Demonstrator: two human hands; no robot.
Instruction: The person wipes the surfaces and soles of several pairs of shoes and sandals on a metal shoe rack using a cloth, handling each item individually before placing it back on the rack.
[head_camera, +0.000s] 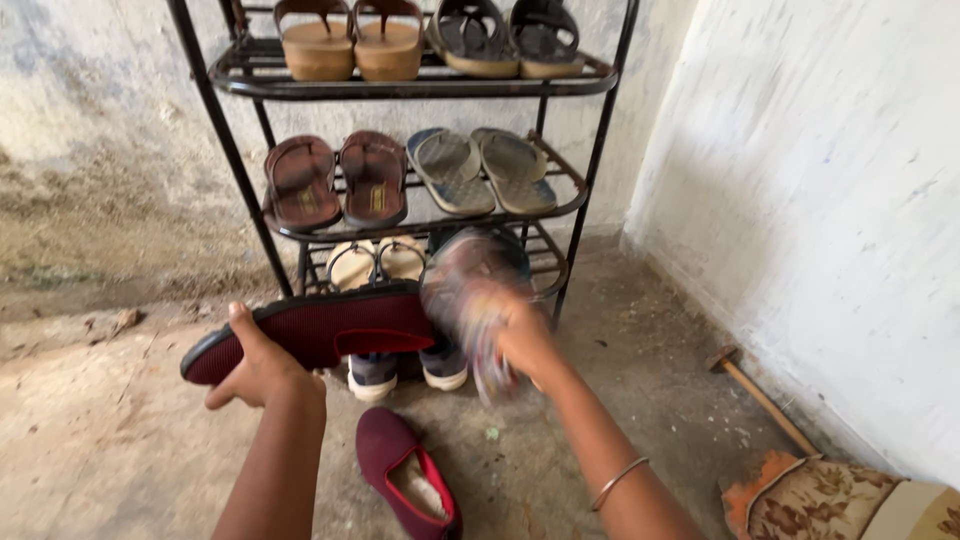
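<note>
Maroon slip-on shoe (320, 330), light, flexible: my left hand (262, 368) fingers clamp heel end; right hand (520, 335) grips blurred cloth (470, 300).

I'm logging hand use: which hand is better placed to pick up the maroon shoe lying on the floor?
Probably the right hand. It holds only a blurred cloth, while the left hand grips the other shoe. The floor shoe lies between both forearms.
</note>
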